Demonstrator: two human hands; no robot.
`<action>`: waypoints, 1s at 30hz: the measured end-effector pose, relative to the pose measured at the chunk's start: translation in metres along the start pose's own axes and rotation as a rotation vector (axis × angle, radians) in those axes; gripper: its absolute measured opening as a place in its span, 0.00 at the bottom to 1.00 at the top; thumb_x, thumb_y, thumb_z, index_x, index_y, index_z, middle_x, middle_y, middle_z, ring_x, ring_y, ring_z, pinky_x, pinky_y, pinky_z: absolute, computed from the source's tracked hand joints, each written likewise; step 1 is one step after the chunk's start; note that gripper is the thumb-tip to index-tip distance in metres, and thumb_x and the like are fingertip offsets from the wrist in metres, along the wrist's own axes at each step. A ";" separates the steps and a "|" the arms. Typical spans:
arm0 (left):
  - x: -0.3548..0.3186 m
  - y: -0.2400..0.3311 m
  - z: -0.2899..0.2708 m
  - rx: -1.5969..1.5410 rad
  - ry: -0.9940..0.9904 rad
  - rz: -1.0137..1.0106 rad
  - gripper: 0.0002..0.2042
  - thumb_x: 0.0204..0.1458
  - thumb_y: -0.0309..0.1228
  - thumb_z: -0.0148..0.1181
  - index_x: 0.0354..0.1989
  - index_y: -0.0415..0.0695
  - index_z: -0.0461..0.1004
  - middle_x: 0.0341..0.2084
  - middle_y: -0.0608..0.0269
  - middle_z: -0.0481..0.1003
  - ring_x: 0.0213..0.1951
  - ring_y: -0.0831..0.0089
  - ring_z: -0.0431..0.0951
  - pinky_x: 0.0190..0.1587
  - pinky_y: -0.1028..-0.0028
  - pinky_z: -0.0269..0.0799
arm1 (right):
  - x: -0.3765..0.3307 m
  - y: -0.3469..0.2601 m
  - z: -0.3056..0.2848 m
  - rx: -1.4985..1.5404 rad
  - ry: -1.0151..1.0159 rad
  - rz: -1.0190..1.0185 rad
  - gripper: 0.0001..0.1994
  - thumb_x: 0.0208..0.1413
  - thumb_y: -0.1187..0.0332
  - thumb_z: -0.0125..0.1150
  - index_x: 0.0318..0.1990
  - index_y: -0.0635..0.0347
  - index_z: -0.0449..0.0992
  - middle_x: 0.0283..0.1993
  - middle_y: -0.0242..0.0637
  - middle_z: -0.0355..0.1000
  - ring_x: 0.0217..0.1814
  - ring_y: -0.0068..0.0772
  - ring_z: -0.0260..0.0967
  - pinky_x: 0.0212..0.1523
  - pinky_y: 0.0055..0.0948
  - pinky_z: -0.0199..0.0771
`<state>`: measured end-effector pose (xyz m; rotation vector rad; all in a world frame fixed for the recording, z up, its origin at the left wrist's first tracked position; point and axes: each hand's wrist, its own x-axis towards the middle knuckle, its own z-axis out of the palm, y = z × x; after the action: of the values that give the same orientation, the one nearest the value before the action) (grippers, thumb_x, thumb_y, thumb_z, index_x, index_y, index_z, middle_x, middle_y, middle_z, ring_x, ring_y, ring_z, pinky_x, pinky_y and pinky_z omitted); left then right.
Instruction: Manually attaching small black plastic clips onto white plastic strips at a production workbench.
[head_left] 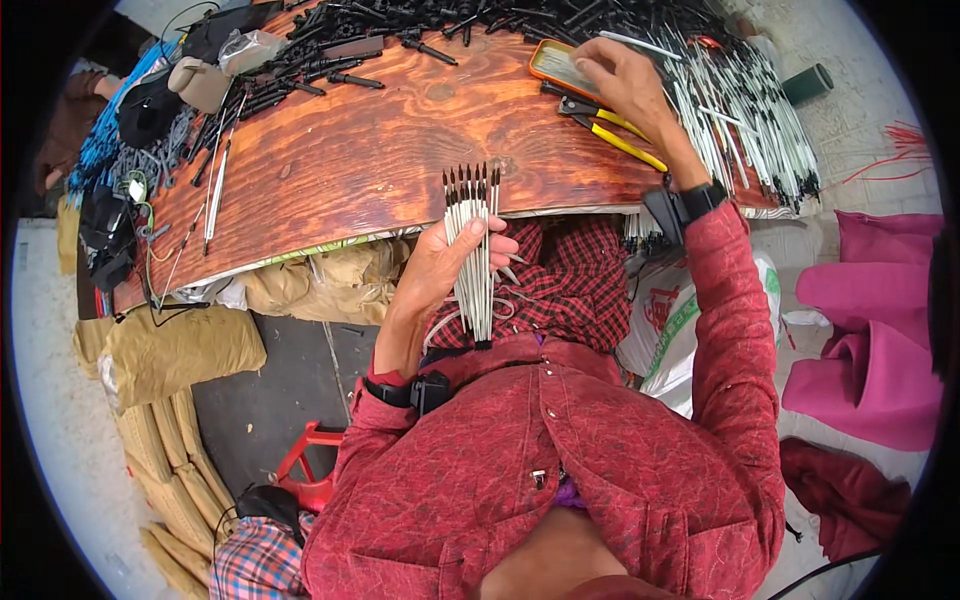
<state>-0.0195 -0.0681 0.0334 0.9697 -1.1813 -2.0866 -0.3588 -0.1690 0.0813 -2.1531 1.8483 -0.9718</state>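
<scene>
My left hand (pixel 440 256) is closed round a bundle of thin white rods with dark pointed tips (pixel 470 250), held upright in front of my lap at the table's near edge. The tips fan out a little above my thumb. My right hand (pixel 628 85) reaches over the table to a shallow orange-rimmed tin (pixel 552 62). Its thumb and fingers are drawn together at the tin's right side, and whatever is between them is too small to make out. Just below that hand lie pliers with yellow handles (pixel 628 146).
A large pile of similar white rods (pixel 745 120) covers the table's right side. Black rod-like parts (pixel 330 60) are heaped along the far edge. Blue and grey pieces (pixel 125 110) lie at the left. Below the table are brown wrapped packages (pixel 190 350) and a red stool (pixel 305 465).
</scene>
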 end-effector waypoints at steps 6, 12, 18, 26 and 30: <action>0.002 -0.003 -0.002 -0.024 0.007 -0.013 0.18 0.69 0.43 0.56 0.51 0.39 0.77 0.37 0.52 0.84 0.37 0.69 0.85 0.42 0.71 0.82 | -0.057 -0.089 0.012 0.518 -0.333 -0.133 0.08 0.62 0.69 0.60 0.43 0.63 0.79 0.41 0.36 0.77 0.46 0.30 0.75 0.50 0.32 0.75; 0.001 -0.005 -0.002 -0.019 -0.004 0.006 0.19 0.68 0.44 0.57 0.52 0.39 0.77 0.37 0.53 0.84 0.37 0.70 0.85 0.41 0.72 0.82 | -0.078 -0.105 0.026 0.507 -0.300 -0.181 0.15 0.55 0.75 0.52 0.47 0.63 0.81 0.42 0.41 0.77 0.47 0.39 0.76 0.49 0.36 0.75; 0.000 -0.005 0.000 -0.017 -0.003 0.006 0.19 0.68 0.44 0.57 0.52 0.39 0.77 0.37 0.53 0.84 0.37 0.69 0.85 0.40 0.72 0.82 | -0.084 -0.100 0.037 0.473 -0.278 -0.235 0.15 0.54 0.74 0.52 0.47 0.63 0.82 0.42 0.42 0.76 0.45 0.39 0.75 0.48 0.36 0.75; -0.002 -0.006 0.002 -0.007 -0.009 0.004 0.19 0.68 0.44 0.57 0.52 0.38 0.77 0.37 0.53 0.84 0.37 0.69 0.85 0.41 0.71 0.83 | -0.090 -0.100 0.037 0.499 -0.298 -0.178 0.15 0.55 0.73 0.53 0.47 0.62 0.82 0.42 0.41 0.76 0.46 0.38 0.75 0.48 0.36 0.75; -0.002 -0.005 0.003 -0.004 -0.021 0.004 0.19 0.68 0.44 0.57 0.52 0.38 0.77 0.37 0.53 0.84 0.37 0.69 0.85 0.41 0.71 0.82 | -0.093 -0.106 0.036 0.530 -0.287 -0.139 0.14 0.57 0.72 0.53 0.47 0.61 0.82 0.43 0.42 0.77 0.46 0.39 0.76 0.49 0.35 0.75</action>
<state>-0.0212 -0.0625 0.0307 0.9445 -1.1881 -2.0998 -0.2540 -0.0688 0.0705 -1.9758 1.1630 -0.9773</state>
